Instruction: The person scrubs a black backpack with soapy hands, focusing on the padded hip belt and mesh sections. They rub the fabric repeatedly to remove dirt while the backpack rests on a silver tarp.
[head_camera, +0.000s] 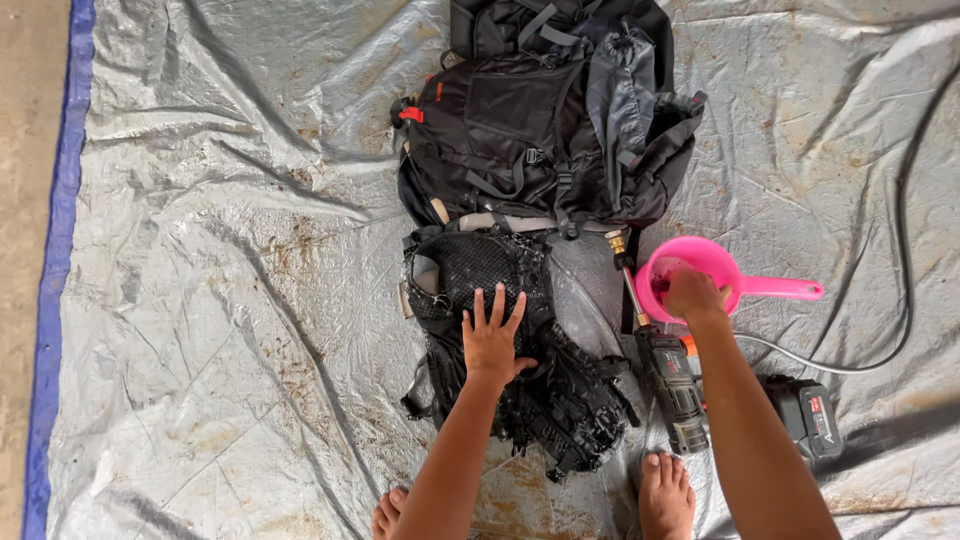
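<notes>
The left hand lay flat, palm down, with all five fingers spread and extended; it gripped nothing. It rested on a wet black mesh vest pack that lay spread on the tarpaulin, directly below a larger black backpack. The lower part of the vest pack was crumpled, and its straps and pockets could not be told apart.

The right hand reached into a pink dipper with a long handle pointing right. Its fingers curled downward inside the bowl; whether they gripped anything could not be determined, since the back of the hand hid the fingertips and most of the bowl's contents.

Just beside the dipper, between the two forearms, lay a cordless pressure-washer gun with a brass-tipped lance pointing toward the backpack. The right forearm covered part of its body. A dark battery unit sat to the right, partly hidden by the same arm. A grey hose curved from behind the arm toward the upper right and left the frame.

Everything rested on a stained silver tarpaulin with a blue edge. Bare toes showed at the bottom edge; the left foot was largely cut off. The top of the backpack was also cropped.
</notes>
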